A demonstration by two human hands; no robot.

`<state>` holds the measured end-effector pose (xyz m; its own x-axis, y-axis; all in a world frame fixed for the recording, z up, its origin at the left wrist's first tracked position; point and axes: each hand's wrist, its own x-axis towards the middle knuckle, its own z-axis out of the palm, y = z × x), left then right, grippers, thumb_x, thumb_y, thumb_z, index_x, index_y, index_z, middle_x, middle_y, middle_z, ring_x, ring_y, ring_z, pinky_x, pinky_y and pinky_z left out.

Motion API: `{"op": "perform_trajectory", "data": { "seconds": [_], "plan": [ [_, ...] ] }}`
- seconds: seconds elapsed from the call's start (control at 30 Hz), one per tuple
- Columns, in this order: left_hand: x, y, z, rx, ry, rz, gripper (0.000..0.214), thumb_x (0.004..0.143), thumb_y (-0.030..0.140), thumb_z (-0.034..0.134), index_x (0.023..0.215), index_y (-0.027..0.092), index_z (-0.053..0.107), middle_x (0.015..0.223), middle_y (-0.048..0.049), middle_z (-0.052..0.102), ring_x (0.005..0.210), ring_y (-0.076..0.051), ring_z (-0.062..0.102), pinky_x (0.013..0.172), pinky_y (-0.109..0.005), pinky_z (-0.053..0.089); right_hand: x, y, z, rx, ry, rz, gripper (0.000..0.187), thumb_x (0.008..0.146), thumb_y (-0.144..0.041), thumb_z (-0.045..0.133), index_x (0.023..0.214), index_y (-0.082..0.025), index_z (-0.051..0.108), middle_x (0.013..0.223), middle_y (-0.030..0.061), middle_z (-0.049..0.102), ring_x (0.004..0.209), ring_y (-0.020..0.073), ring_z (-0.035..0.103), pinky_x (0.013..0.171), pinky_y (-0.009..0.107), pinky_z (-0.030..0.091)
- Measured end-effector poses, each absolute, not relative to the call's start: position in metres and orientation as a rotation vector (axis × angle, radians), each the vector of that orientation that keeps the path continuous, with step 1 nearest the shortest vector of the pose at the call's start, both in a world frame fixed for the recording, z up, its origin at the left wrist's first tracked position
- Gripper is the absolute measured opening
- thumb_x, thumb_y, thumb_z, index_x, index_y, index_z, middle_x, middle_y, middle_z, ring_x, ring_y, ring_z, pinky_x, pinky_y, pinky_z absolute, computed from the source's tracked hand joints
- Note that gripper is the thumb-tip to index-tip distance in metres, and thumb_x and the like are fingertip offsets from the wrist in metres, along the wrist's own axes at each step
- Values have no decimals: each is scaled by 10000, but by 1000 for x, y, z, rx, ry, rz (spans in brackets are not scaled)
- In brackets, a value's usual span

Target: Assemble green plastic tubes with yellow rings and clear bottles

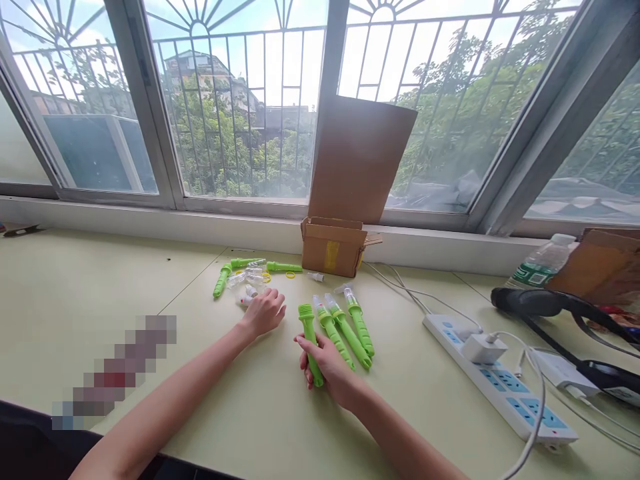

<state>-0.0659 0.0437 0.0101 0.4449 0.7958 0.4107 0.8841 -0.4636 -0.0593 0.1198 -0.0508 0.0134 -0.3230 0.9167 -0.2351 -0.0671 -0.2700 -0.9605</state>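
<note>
My right hand [327,367] is closed around a green plastic handle [310,340], a tube with a threaded open top, held upright and slightly tilted. My left hand [265,312] rests on the table with its fingers curled; whatever may be under them is hidden. Beside that hand lie small clear-and-white plastic pieces [245,300]. Just right of my right hand, several green handles with clear tips [345,330] lie side by side. Farther back are loose green handles [221,280], clear plastic parts [245,277] and yellow rings [290,275].
A small cardboard box [333,247] with its tall flap raised stands against the window sill. To the right lies a white power strip [500,380] with plugged-in chargers and cables. A plastic bottle [543,260] and a black headset [555,310] sit at the far right.
</note>
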Motion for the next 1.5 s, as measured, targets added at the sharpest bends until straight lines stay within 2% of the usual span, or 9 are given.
{"op": "perform_trajectory", "data": {
  "seconds": [0.2, 0.4, 0.53, 0.7, 0.8, 0.9, 1.07, 1.37, 1.5],
  "plan": [
    [-43, 85, 7, -2376, -1700, -482, 233, 897, 325, 453, 1022, 165, 567, 1106, -120, 546, 1064, -248, 493, 896, -357, 403, 120, -51, 12, -1144, -1232, 1684, 380, 791, -498, 608, 996, -194, 508, 564, -54, 546, 372, 79, 411, 330, 199, 367],
    [-38, 110, -6, -2260, -1876, -486, 391, 896, 435, 429, 1150, 152, 523, 1210, -166, 509, 1174, -314, 440, 1014, -491, 279, 121, -52, 14, -1145, -1241, 1703, 377, 800, -497, 595, 1010, -195, 513, 577, -51, 554, 373, 79, 413, 334, 201, 365],
    [-40, 111, -10, -2230, -1924, -479, 402, 897, 459, 412, 1126, 153, 538, 1204, -182, 511, 1153, -335, 458, 976, -524, 301, 121, -51, 13, -1133, -1256, 1697, 365, 800, -495, 595, 996, -200, 507, 576, -54, 554, 365, 78, 412, 333, 202, 365],
    [-42, 100, -6, -2305, -1792, -495, 300, 897, 350, 428, 1088, 164, 565, 1117, -141, 538, 1038, -280, 517, 913, -429, 379, 121, -50, 10, -1123, -1267, 1696, 375, 789, -502, 602, 991, -203, 502, 561, -59, 549, 358, 81, 413, 324, 200, 360],
    [-42, 94, -5, -2336, -1707, -521, 281, 893, 311, 443, 1111, 179, 560, 1161, -124, 516, 1090, -262, 486, 948, -390, 363, 121, -50, 10, -1120, -1261, 1697, 378, 785, -500, 607, 992, -201, 505, 568, -56, 552, 365, 81, 414, 325, 199, 363],
    [-43, 92, -7, -2317, -1737, -562, 348, 888, 340, 465, 1183, 166, 526, 1261, -149, 466, 1178, -286, 424, 987, -413, 327, 121, -52, 12, -1122, -1256, 1694, 378, 785, -499, 608, 990, -197, 510, 576, -53, 554, 367, 79, 411, 328, 199, 363],
    [-44, 94, -12, -2333, -1822, -545, 330, 897, 405, 451, 1075, 158, 578, 1109, -139, 554, 1079, -286, 485, 917, -426, 369, 121, -52, 15, -1147, -1265, 1698, 388, 786, -504, 605, 1009, -198, 520, 581, -50, 550, 375, 77, 412, 337, 195, 361],
    [-43, 88, -4, -2386, -1737, -562, 228, 897, 296, 455, 1008, 164, 603, 1051, -118, 551, 1002, -249, 513, 881, -380, 398, 121, -52, 14, -1149, -1283, 1694, 399, 789, -516, 598, 1010, -193, 520, 591, -51, 549, 374, 73, 418, 340, 194, 363],
    [-42, 84, -2, -2379, -1754, -576, 228, 898, 294, 451, 1021, 159, 587, 1058, -114, 529, 934, -227, 546, 794, -337, 444, 121, -52, 12, -1139, -1284, 1692, 404, 788, -522, 596, 1006, -192, 514, 587, -55, 549, 367, 75, 417, 340, 202, 365]
  ]
}}
